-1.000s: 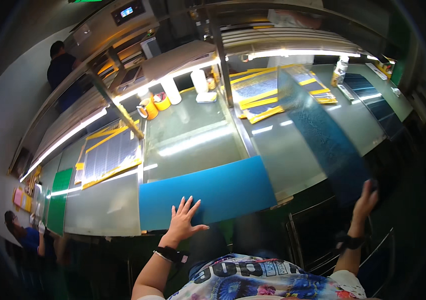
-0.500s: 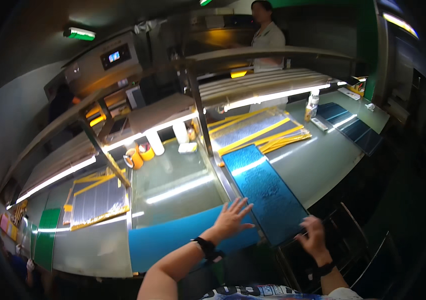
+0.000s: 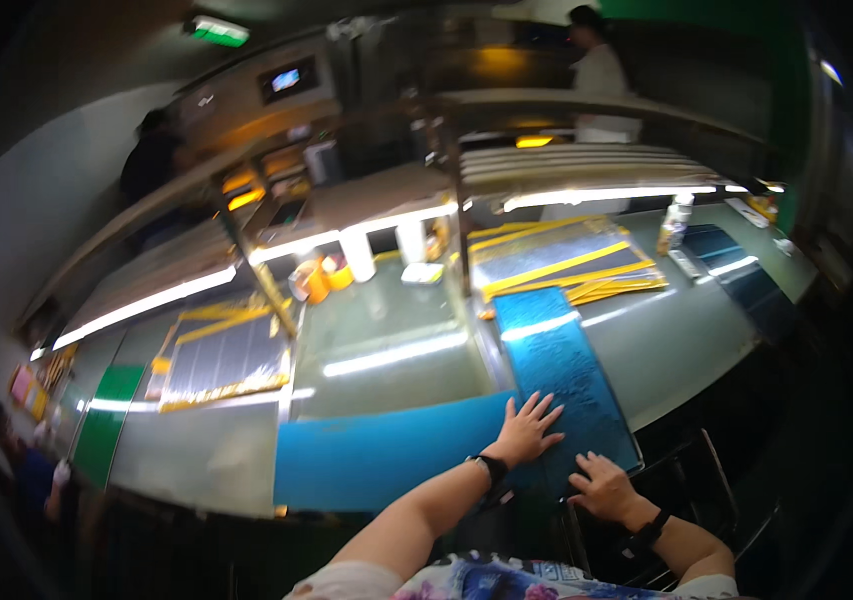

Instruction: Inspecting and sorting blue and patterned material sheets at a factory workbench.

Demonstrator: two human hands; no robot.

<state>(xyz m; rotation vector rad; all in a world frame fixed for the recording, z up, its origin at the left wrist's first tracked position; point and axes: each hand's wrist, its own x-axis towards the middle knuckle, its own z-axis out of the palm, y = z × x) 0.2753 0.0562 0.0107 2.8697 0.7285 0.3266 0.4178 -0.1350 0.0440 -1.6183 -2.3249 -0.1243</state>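
Observation:
A glossy blue sheet (image 3: 572, 365) with a wrinkled, shiny surface lies lengthwise at the near edge of the worktable. My left hand (image 3: 527, 432) is open, fingers spread, over its left edge near the close end. At that same end, my right hand (image 3: 605, 486) has loosely bent, parted fingers over the sheet; I cannot tell if it presses down. Nothing shows in either hand. To the left, a matte blue sheet (image 3: 387, 450) spreads along the front edge, its right end beside my left hand.
Yellow-taped frames (image 3: 557, 262) lie behind the glossy sheet, with a dark panel (image 3: 742, 275) at right. Tape rolls (image 3: 319, 280) and white cylinders (image 3: 358, 256) stand below a lit shelf (image 3: 587, 165). A green sheet (image 3: 110, 425) lies far left. Other people stand beyond the table and at left.
The view has shifted, so the table appears further right. My right hand has come inward from beside the glossy sheet to over its near end; my left hand has moved further onto it.

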